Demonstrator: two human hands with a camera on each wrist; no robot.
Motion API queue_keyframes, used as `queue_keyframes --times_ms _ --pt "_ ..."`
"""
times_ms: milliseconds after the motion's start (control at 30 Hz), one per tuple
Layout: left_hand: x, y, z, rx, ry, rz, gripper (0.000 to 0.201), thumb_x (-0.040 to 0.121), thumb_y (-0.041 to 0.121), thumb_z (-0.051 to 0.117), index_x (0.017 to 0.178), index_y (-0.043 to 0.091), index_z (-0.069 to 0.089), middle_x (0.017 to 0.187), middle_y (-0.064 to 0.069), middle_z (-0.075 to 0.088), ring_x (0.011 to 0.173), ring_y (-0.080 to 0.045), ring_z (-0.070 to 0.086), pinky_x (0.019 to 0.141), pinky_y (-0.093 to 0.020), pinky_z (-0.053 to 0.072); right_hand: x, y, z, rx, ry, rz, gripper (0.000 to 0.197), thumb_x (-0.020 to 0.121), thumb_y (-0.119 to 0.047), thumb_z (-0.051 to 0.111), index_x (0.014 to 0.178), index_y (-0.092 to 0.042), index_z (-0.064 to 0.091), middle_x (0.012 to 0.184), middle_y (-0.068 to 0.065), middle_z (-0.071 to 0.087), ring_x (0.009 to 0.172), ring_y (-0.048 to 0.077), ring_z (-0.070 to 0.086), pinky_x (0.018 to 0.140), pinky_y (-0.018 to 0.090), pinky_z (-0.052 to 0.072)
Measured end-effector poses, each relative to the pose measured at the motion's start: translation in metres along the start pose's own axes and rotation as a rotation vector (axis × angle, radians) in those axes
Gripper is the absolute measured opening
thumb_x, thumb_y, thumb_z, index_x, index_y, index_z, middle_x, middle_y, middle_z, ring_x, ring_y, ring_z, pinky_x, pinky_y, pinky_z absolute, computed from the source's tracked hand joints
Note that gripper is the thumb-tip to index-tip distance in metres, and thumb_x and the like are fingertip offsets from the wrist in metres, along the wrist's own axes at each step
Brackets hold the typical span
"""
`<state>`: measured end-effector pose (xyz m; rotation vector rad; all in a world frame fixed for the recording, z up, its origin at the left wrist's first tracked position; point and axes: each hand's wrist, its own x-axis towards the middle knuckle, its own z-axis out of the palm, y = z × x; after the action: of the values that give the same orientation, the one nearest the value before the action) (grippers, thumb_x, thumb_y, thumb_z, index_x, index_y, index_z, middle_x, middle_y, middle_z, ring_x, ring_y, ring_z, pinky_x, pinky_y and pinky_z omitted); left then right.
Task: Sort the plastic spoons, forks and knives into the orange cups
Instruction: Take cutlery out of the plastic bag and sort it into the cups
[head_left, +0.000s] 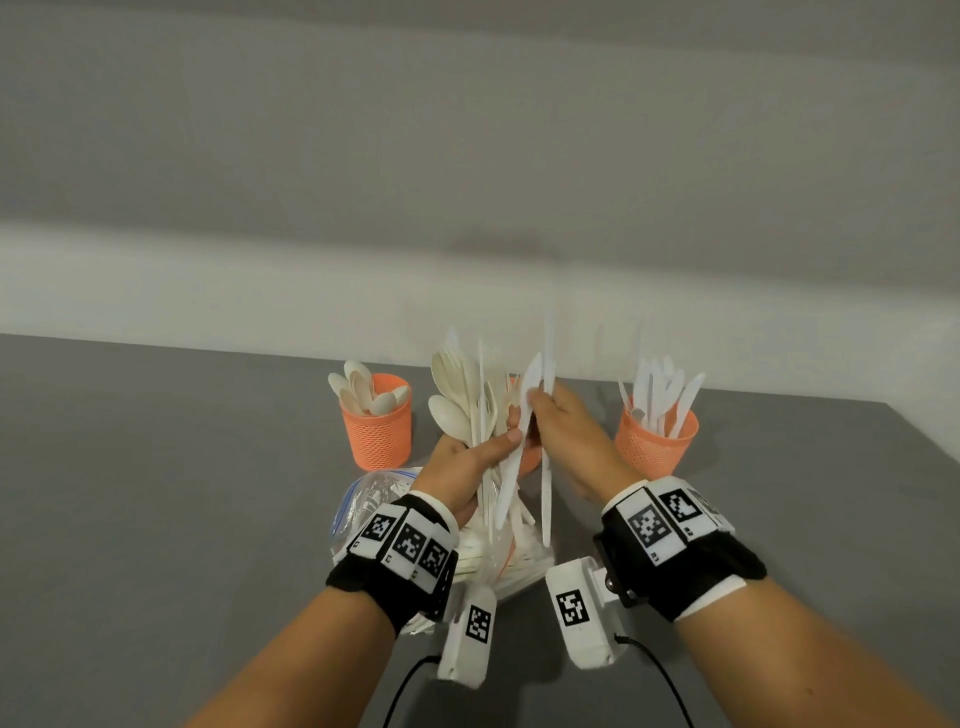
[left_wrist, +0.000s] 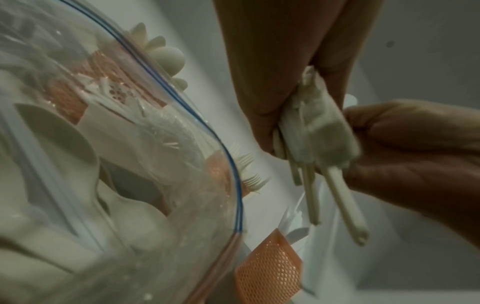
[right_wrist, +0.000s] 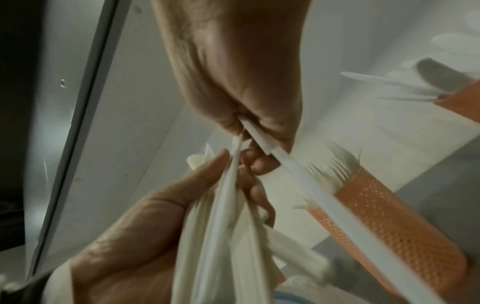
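My left hand grips a mixed bundle of white plastic cutlery upright over the table, spoon bowls fanned at the top. My right hand pinches a white knife at the bundle's right side; the right wrist view shows that knife held between finger and thumb. Three orange mesh cups stand behind: the left cup holds spoons, the right cup holds knives, and the middle cup is mostly hidden behind my hands. The right wrist view shows forks in the middle cup.
A clear zip bag with more white cutlery lies on the grey table under my left wrist. A white wall runs close behind the cups. The table's right edge slants down at the far right.
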<state>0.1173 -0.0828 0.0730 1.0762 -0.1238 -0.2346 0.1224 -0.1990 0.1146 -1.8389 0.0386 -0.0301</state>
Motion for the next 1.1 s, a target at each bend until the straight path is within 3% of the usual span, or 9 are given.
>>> queue_keyframes --times_ms 67,200,333,533,633,700,833,933,1100 --pt "0.002 -0.002 0.0 0.008 0.008 0.004 0.032 0.084 -0.002 0.057 0.116 -0.001 0.058 0.093 -0.011 0.072 0.084 -0.023 0.07 0.076 -0.039 0.057 0.001 -0.004 -0.004 0.111 0.099 -0.061 0.02 0.1 -0.019 0.031 0.103 -0.007 0.046 0.076 0.005 0.059 0.067 0.019 0.06 0.068 0.031 0.054" --pt "0.003 -0.012 0.001 0.137 0.151 0.012 0.031 0.078 -0.006 0.063 0.109 -0.005 0.058 0.06 0.005 0.067 0.06 -0.012 0.064 0.067 -0.033 0.054 0.0 -0.016 -0.011 0.217 0.125 -0.173 0.013 0.098 -0.025 0.041 0.102 -0.014 0.047 0.066 0.007 0.049 0.049 0.017 0.049 0.051 0.033 0.047" --pt "0.001 -0.017 0.007 0.285 0.149 0.032 0.021 0.066 0.002 0.066 0.087 0.008 0.063 0.065 -0.005 0.065 0.065 -0.023 0.061 0.07 -0.039 0.052 -0.001 -0.018 -0.009 0.006 0.045 -0.129 0.026 0.089 -0.03 0.059 0.095 -0.004 0.063 0.067 0.011 0.055 0.059 0.023 0.051 0.055 0.03 0.044" --pt "-0.001 -0.023 0.012 0.389 0.114 0.042 0.025 0.071 -0.001 0.065 0.095 -0.003 0.06 0.072 -0.017 0.059 0.064 -0.029 0.059 0.063 -0.038 0.053 0.007 -0.021 -0.013 -0.027 0.094 -0.12 0.017 0.09 -0.016 0.051 0.076 -0.007 0.054 0.064 0.01 0.045 0.058 0.019 0.042 0.053 0.026 0.036" --pt "-0.003 -0.026 0.009 0.399 0.086 0.013 0.018 0.075 0.0 0.065 0.091 0.001 0.058 0.065 -0.012 0.058 0.057 -0.022 0.057 0.055 -0.027 0.049 0.017 -0.029 -0.022 0.067 0.219 -0.166 0.02 0.097 -0.023 0.041 0.082 -0.012 0.05 0.064 0.002 0.042 0.056 0.014 0.04 0.051 0.026 0.036" --pt "-0.004 -0.028 0.008 0.342 0.074 -0.021 0.025 0.072 0.004 0.068 0.095 0.0 0.059 0.066 -0.013 0.058 0.058 -0.022 0.057 0.062 -0.033 0.051 0.022 -0.037 -0.032 0.206 0.274 -0.15 0.021 0.099 -0.026 0.037 0.086 -0.015 0.049 0.068 0.0 0.047 0.057 0.012 0.046 0.052 0.022 0.041" --pt "-0.004 -0.026 0.005 0.23 0.037 -0.09 0.034 0.071 0.005 0.067 0.102 -0.002 0.057 0.066 -0.014 0.054 0.051 -0.018 0.052 0.055 -0.029 0.049 0.029 -0.048 -0.055 0.518 0.32 -0.148 0.02 0.101 -0.024 0.034 0.102 -0.008 0.046 0.078 0.009 0.06 0.058 0.017 0.059 0.064 0.033 0.056" --pt "-0.004 -0.02 0.005 0.111 -0.076 -0.117 0.028 0.074 0.001 0.065 0.101 0.002 0.056 0.053 -0.006 0.048 0.039 -0.013 0.044 0.043 -0.023 0.042 0.035 -0.039 -0.069 0.495 0.287 -0.133 0.015 0.099 -0.029 0.04 0.094 -0.016 0.046 0.066 0.004 0.049 0.041 0.009 0.042 0.045 0.022 0.044" --pt "-0.009 -0.012 0.012 -0.022 -0.287 -0.178 0.028 0.063 0.004 0.064 0.09 0.009 0.06 0.052 -0.001 0.047 0.036 -0.01 0.041 0.04 -0.02 0.039 0.04 -0.009 -0.071 0.289 0.004 0.023 0.038 0.082 -0.041 0.066 0.101 -0.009 0.058 0.05 -0.006 0.036 0.038 0.007 0.029 0.038 0.019 0.028"
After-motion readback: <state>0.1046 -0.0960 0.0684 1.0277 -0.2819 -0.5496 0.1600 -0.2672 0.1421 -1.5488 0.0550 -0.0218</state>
